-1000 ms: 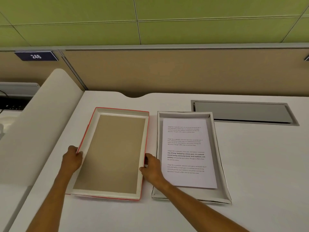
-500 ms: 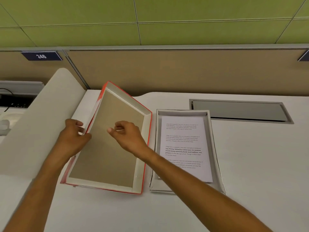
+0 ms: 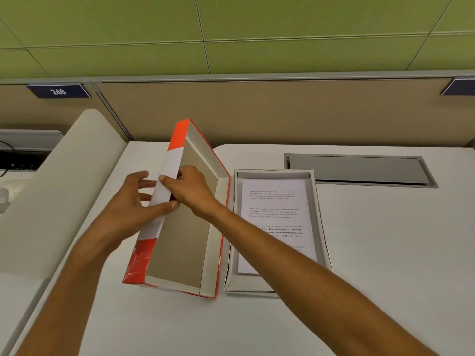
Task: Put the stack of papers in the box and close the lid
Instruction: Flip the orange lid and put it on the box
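The orange and white lid is tipped up on its right long edge, its brown inside facing right. My left hand holds its raised left wall from outside, thumb on the white band. My right hand grips the same wall from inside, my forearm crossing over the box. The open white box lies flat just right of the lid, with the stack of printed papers inside it.
A grey recessed cable hatch sits in the desk behind the box. A rounded white divider runs along the left. A beige partition with a sign reading 246 stands at the back.
The lid lay flat, then its left side rose steadily until it stood steeply on its right edge. My right hand moved from the lid's right wall to the raised left wall.
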A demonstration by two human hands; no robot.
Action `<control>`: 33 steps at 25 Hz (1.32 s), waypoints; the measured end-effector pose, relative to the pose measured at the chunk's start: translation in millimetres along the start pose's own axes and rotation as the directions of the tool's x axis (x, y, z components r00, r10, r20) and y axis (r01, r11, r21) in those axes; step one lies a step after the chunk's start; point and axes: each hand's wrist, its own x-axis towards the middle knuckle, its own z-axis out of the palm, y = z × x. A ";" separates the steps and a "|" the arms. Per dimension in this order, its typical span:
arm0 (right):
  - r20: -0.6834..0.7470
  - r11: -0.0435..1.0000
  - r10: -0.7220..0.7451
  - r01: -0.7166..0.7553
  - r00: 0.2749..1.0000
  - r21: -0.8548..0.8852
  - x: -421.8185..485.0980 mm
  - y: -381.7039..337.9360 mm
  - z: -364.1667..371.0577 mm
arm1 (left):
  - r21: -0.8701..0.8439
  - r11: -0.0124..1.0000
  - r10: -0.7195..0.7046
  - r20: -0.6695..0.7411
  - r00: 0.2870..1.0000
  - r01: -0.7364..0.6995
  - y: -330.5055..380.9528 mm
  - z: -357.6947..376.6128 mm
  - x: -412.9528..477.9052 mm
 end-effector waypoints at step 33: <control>-0.482 0.974 0.178 -0.224 0.858 -0.039 -137.2 101.3 -250.6 | -0.280 0.960 0.035 0.140 0.990 0.006 -35.5 180.6 17.7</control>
